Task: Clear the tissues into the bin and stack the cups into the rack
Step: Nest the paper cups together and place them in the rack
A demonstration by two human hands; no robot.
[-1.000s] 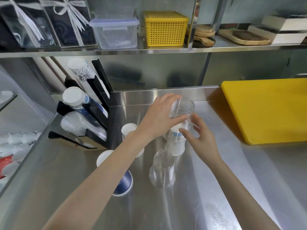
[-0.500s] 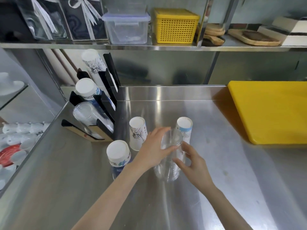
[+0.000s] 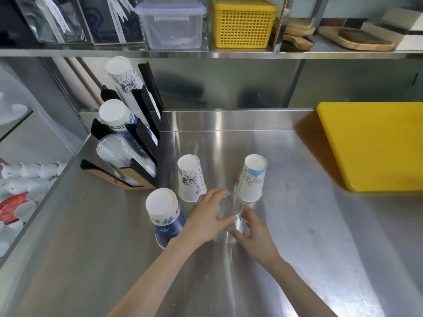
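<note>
A stack of clear plastic cups (image 3: pixel 229 208) stands upside down on the steel counter (image 3: pixel 297 248). My left hand (image 3: pixel 206 220) grips its upper part from the left. My right hand (image 3: pixel 254 234) holds its lower part from the right. Three paper cups stand upside down around it: a blue-and-white one (image 3: pixel 163 213), a white one with an ink drawing (image 3: pixel 191 178) and a white one with a light-blue band (image 3: pixel 251 178). The black cup rack (image 3: pixel 139 138) at the back left holds slanted stacks of paper cups and clear cups (image 3: pixel 119 154). No tissues or bin are in view.
A yellow cutting board (image 3: pixel 375 145) lies at the right. The shelf above carries a yellow basket (image 3: pixel 242 21), a clear lidded box (image 3: pixel 171 24) and wooden boards. White crockery sits below the counter's left edge (image 3: pixel 25 179).
My hands brought the raised clear cup down onto the clear cup standing on the counter. The two are now one nested stack, held by both hands.
</note>
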